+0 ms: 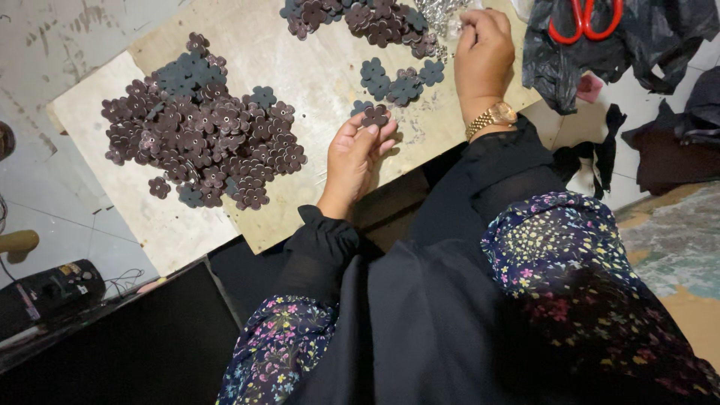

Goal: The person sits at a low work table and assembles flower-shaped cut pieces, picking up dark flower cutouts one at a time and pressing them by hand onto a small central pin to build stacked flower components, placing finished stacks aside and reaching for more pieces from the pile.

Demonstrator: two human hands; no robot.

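My left hand (pixel 356 154) pinches one dark brown flower (pixel 376 115), a flat leathery cutout with rounded petals and a centre hole, held at the fingertips just above the surface (pixel 315 75), a pale scuffed wooden board. My right hand (pixel 484 56), gold watch (pixel 493 117) on the wrist, reaches to the far edge; fingers curled together at a heap of small shiny metal bits (pixel 439 15), grip unclear from here. Big pile (pixel 199 124) of matching flowers lies well left, some grey-blue side up. Smaller group (pixel 401 79) sits between my hands. Another heap (pixel 360 19) at the far edge. Red-handled scissors (pixel 585 19) rest on crumpled black plastic (pixel 562 52) at right
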